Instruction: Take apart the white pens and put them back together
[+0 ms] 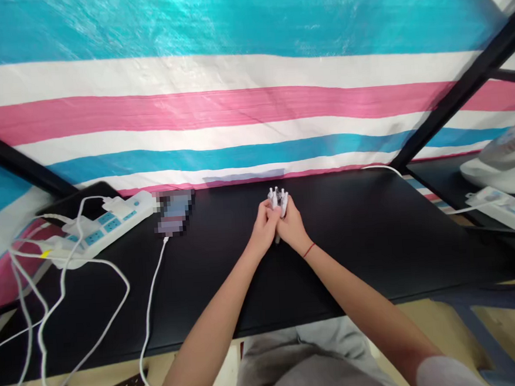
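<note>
Above the middle of the black table, my left hand (263, 226) and my right hand (293, 223) press together with fingers closed around a bundle of slim white pens (283, 202). Several pen ends stick up above the fingers. A dark tip shows below, between the palms. My fingers hide most of the pens' length, so how each hand shares the bundle is partly hidden. A thin red cord circles my right wrist.
On the black table (375, 237), a white power strip (110, 228) with plugs and tangled white cables (64, 289) lies left. A blurred phone (175, 213) on a charging cable (148, 306) is nearer. Striped sheeting (251, 108) and a black frame bar (453, 91) stand behind.
</note>
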Demonstrator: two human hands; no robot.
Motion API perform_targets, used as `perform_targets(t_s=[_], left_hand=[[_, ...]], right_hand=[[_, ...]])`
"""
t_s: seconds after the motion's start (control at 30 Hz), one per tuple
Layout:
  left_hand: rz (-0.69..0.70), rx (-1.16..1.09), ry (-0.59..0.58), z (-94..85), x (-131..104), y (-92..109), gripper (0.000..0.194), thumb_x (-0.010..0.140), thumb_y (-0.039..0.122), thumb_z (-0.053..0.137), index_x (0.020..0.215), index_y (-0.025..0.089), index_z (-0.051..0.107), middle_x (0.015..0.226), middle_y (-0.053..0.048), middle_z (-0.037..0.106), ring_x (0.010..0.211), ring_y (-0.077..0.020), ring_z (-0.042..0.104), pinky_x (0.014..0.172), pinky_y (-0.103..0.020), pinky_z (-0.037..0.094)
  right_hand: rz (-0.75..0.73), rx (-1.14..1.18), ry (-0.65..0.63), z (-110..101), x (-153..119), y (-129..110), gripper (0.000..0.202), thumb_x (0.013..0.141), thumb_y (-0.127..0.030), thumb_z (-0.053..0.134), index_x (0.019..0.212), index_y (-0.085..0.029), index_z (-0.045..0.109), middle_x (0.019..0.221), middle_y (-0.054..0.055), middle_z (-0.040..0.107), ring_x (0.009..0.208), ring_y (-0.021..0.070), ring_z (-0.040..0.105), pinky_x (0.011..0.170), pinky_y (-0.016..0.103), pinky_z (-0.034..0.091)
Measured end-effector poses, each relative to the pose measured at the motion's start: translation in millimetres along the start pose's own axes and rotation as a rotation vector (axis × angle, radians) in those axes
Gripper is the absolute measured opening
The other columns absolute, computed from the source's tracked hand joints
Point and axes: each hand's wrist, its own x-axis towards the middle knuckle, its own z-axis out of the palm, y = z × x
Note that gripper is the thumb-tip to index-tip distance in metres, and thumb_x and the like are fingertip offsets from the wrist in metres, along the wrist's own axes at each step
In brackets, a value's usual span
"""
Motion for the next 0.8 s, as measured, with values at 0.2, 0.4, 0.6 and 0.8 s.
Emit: perform_targets(t_s=[0.2, 0.4, 0.6, 0.8], left_hand=[[-0.136, 0.093, 0.128, -7.5, 3.6, -8.4, 0.044, 0.093, 0.054, 0.038, 0.111, 0.019, 0.057, 0.106, -0.007, 0.068, 0.102, -0.0213, 0.063, 0.089, -0.031, 0.049], [-0.185, 0.069, 0.182, -1.2, 2.3, -9.7, 0.052, 0.095, 0.055, 0.032, 0.131, 0.021, 0.046, 0.134, -0.010, 0.056, 0.125, -0.0236, 0.051, 0.106, -0.037, 0.039], [-0.194, 0.248, 0.190, -5.4, 3.9, -10.3, 0.061, 0.096, 0.052, 0.028, 0.144, 0.016, 0.032, 0.155, -0.012, 0.026, 0.144, -0.0240, 0.020, 0.118, -0.041, 0.018], [-0.024, 0.676, 0.030, -18.9, 10.0, -27.5, 0.048, 0.096, 0.032, 0.030, 0.138, 0.014, 0.044, 0.154, -0.014, 0.027, 0.145, -0.0306, 0.013, 0.115, -0.055, 0.013]], right_hand=[[0.008, 0.013, -0.052, 10.4, 7.3, 8.4, 0.034, 0.092, -0.044, 0.040, 0.110, -0.020, 0.055, 0.104, 0.007, 0.068, 0.102, 0.0222, 0.063, 0.083, 0.031, 0.050], [0.077, 0.050, -0.160, 15.6, 7.9, 16.9, 0.051, 0.091, -0.043, 0.045, 0.135, -0.018, 0.038, 0.124, 0.013, 0.061, 0.115, 0.0227, 0.059, 0.096, 0.036, 0.046], [0.084, -0.022, -0.195, 13.3, 7.7, 20.0, 0.061, 0.090, -0.037, 0.046, 0.145, -0.014, 0.034, 0.149, 0.015, 0.037, 0.137, 0.0251, 0.037, 0.113, 0.042, 0.030], [-0.124, -0.194, -0.215, 12.2, 4.5, 27.3, 0.053, 0.087, -0.020, 0.041, 0.139, -0.013, 0.043, 0.145, 0.015, 0.044, 0.137, 0.0228, 0.037, 0.113, 0.042, 0.031]])
